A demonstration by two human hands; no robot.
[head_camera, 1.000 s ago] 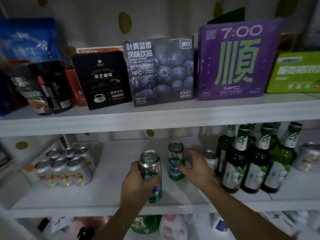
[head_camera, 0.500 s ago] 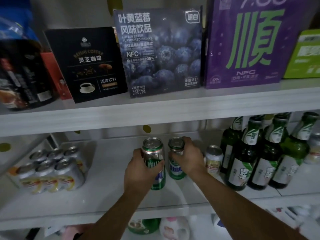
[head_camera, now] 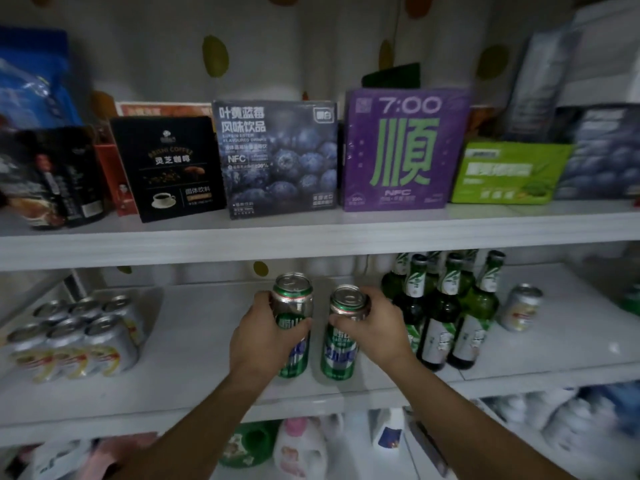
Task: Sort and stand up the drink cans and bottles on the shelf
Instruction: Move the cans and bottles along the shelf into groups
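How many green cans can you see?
2. The left can is in the left hand, the right can in the right hand, both upright. Others might hide behind the bottles.

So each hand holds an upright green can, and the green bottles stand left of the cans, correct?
No. The head view shows the bottles right of the cans, not left. The left hand and right hand do each hold an upright green can.
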